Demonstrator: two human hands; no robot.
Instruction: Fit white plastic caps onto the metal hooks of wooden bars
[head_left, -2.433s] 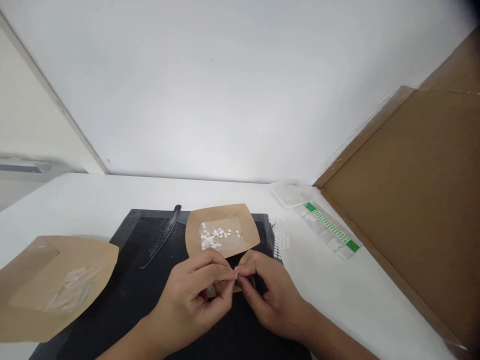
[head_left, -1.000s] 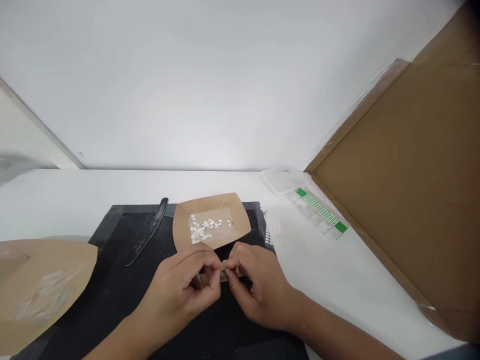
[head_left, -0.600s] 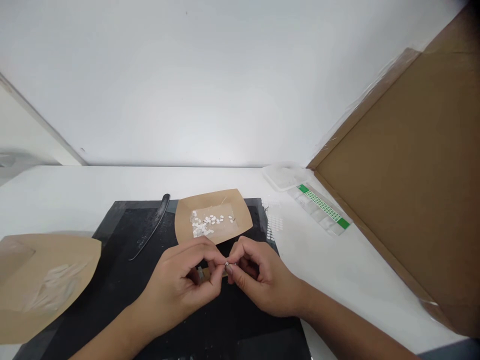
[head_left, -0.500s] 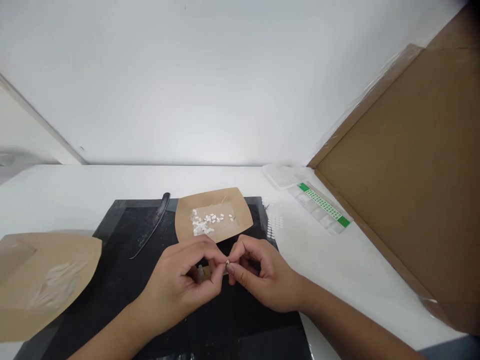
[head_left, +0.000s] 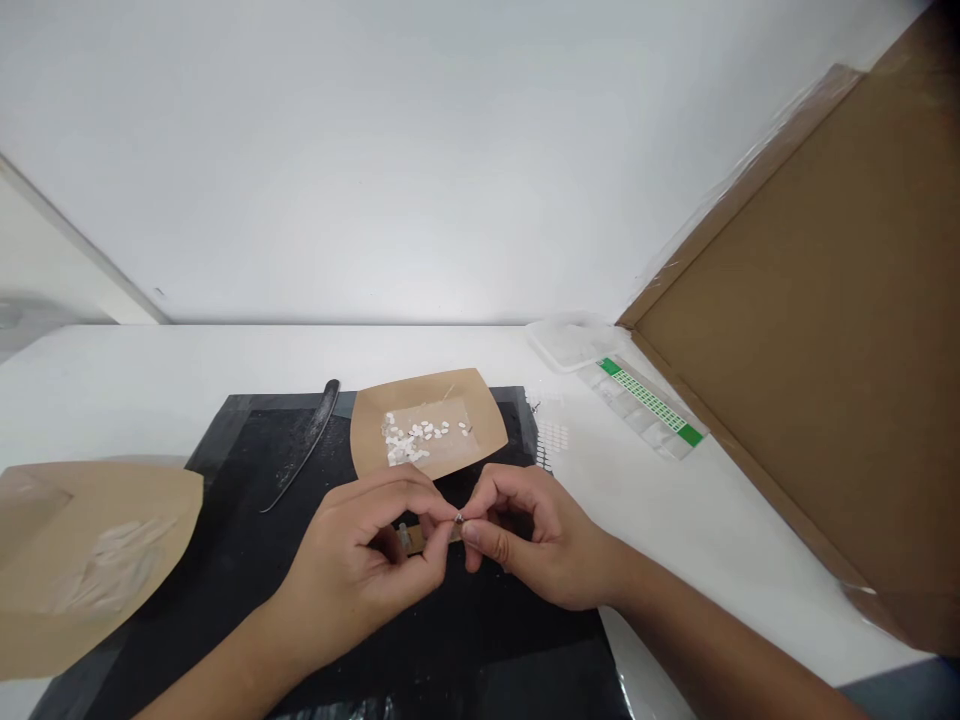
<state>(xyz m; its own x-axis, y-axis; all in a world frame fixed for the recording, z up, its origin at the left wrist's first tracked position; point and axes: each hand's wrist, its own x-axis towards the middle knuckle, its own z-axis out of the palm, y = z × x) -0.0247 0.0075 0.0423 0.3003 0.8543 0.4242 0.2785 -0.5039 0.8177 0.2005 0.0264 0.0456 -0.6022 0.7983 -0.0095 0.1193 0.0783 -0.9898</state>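
Observation:
My left hand (head_left: pixel 382 545) and my right hand (head_left: pixel 529 540) meet fingertip to fingertip above the black mat (head_left: pixel 465 660). Both are closed in a pinch around one tiny dark and light piece (head_left: pixel 460 518), too small to name. Partly hidden behind my left fingers is a small brown strip with a clear bit on it (head_left: pixel 409 538). Just beyond my hands, a brown paper tray (head_left: pixel 484 400) holds a clear sheet or bag with many small white oval pieces (head_left: pixel 420 435).
A thin curved black tool (head_left: pixel 315 430) lies on the mat. To the left is another paper tray (head_left: pixel 184 490) with clear plastic packets. Right of the mat are white oval stickers (head_left: pixel 553 435), a green-striped clear case (head_left: pixel 652 400), a translucent lid (head_left: pixel 570 340) and a cardboard panel (head_left: pixel 810 350).
Both hands stay pinched together at almost the same spot, with the fingertips shifted very slightly. The whole view has tilted a little.

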